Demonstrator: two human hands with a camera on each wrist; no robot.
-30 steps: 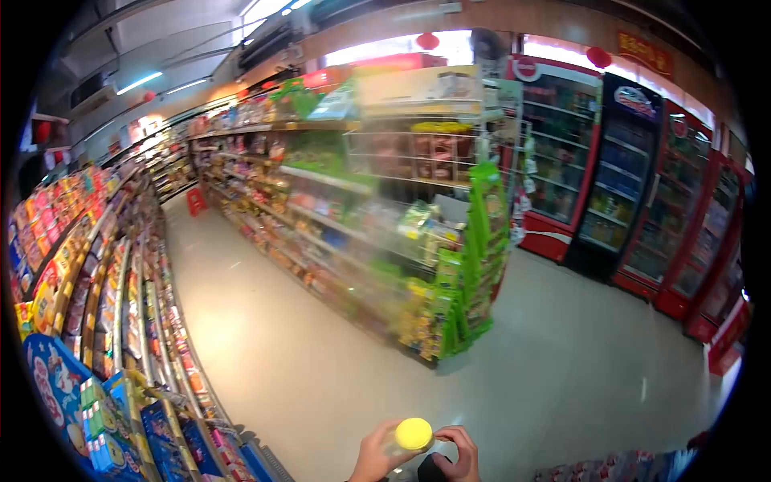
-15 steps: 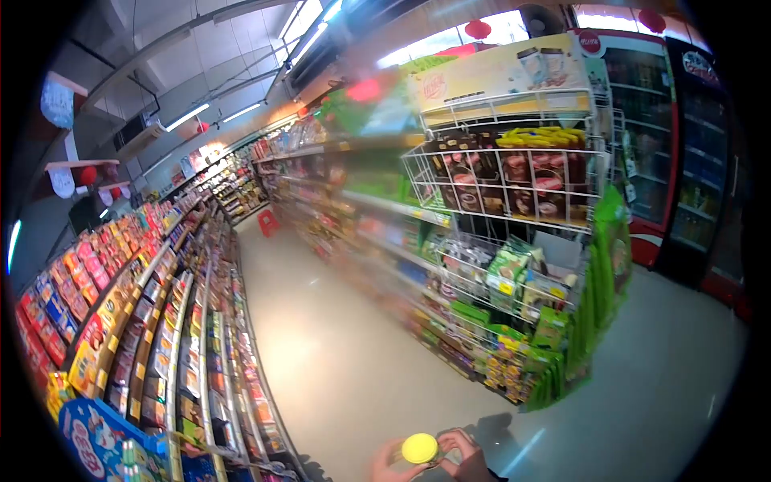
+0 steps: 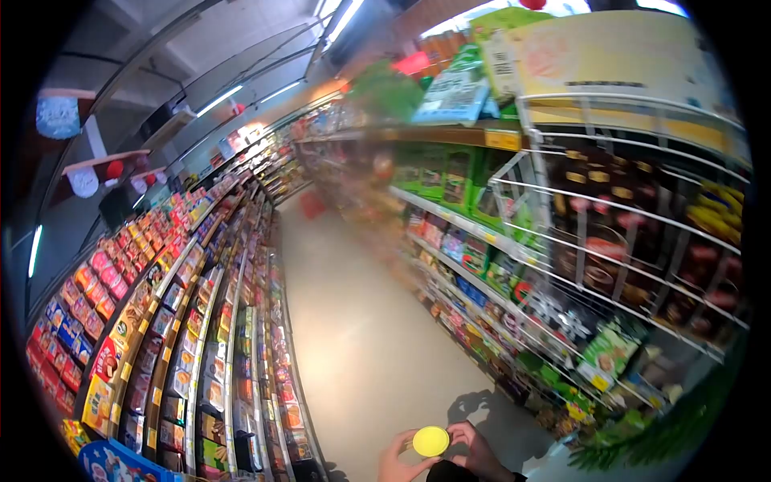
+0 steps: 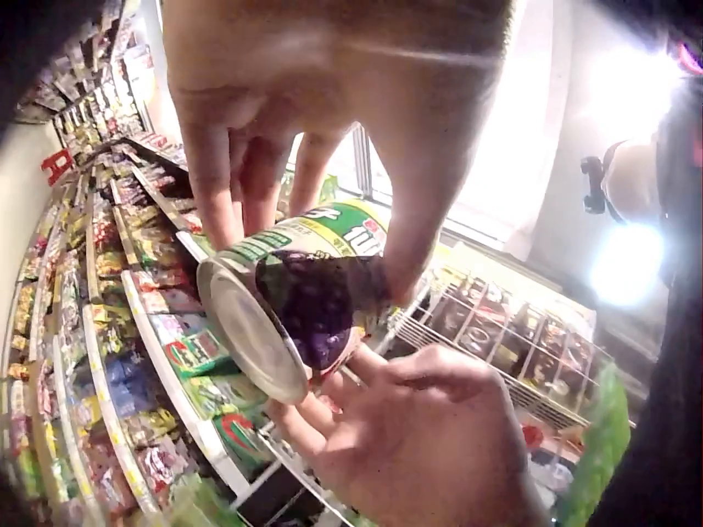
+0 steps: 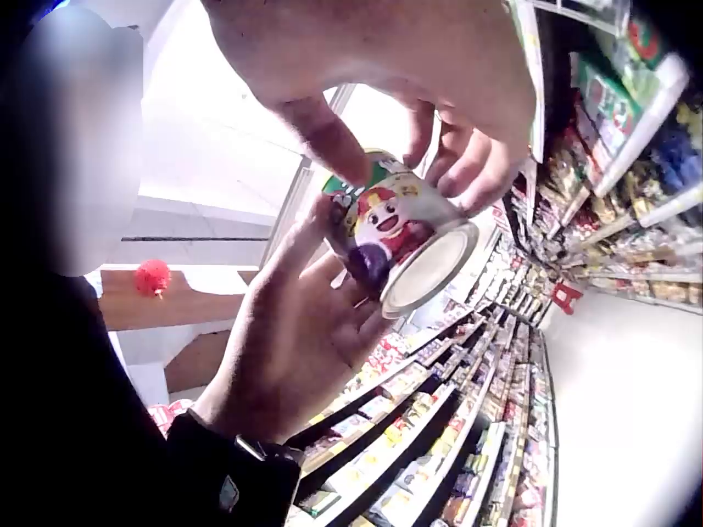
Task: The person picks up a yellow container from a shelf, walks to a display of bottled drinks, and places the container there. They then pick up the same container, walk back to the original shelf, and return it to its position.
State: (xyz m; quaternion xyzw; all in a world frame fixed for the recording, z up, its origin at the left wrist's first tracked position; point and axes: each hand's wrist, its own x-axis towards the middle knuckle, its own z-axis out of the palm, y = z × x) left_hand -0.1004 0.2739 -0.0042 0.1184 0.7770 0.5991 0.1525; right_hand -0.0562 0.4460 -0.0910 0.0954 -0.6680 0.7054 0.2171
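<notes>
Low in the head view, a small canister with a yellow lid sits between both hands. Its label shows a cartoon child in a red cap, and dark purple fruit appears on the side seen from the left wrist. My left hand grips it from the left, thumb on one side and fingers on the other. From the right, my right hand holds it with curled fingers and thumb. The pale round base is turned toward the wrist cameras. A dark watch is on my left wrist.
Long shelves of packaged snacks run along the left. A white wire rack with dark packets stands close on the right, beside more shelving. Between them the pale aisle floor leads to a blurred red stool.
The view has moved toward the aisle; the wire rack is larger and farther right, and the fridges have left the view. Both hands keep holding the canister.
</notes>
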